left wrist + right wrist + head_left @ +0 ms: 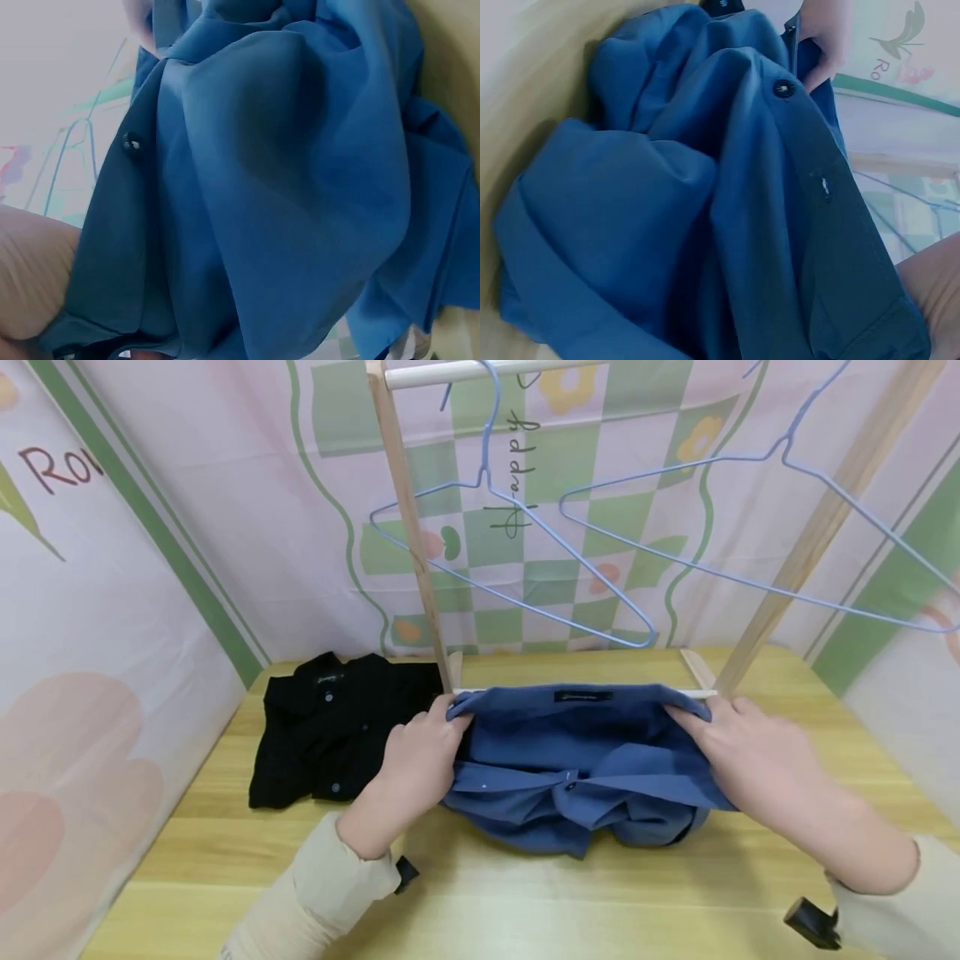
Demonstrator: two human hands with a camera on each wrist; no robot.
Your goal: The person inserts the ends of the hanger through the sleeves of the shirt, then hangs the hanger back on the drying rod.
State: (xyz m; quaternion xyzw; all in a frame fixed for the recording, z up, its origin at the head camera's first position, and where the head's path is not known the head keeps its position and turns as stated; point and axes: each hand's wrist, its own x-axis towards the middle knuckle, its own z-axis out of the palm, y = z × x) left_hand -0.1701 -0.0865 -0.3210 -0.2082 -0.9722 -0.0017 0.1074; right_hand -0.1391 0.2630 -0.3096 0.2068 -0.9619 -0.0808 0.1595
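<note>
A blue buttoned shirt (525, 814) is held up by its top edge just above the wooden table, its neck spread wide with a dark label (583, 697) inside. My left hand (420, 752) pinches the left end of that edge. At the opposite end, my right hand (761, 752) grips the cloth between thumb and fingers. Folds of the blue shirt (292, 172) fill the left wrist view, where a dark button (133, 144) shows on the front strip. The right wrist view has a button (784, 88) and a buttonhole (825, 187). Some fingertips are hidden by fabric.
A black shirt (330, 743) lies folded on the table (480, 910), left of the blue one. Behind stands a wooden rack (408, 518) with blue wire hangers, one on the left (558, 539) and one on the right (697, 564). Patterned cloth (330, 527) backs the table.
</note>
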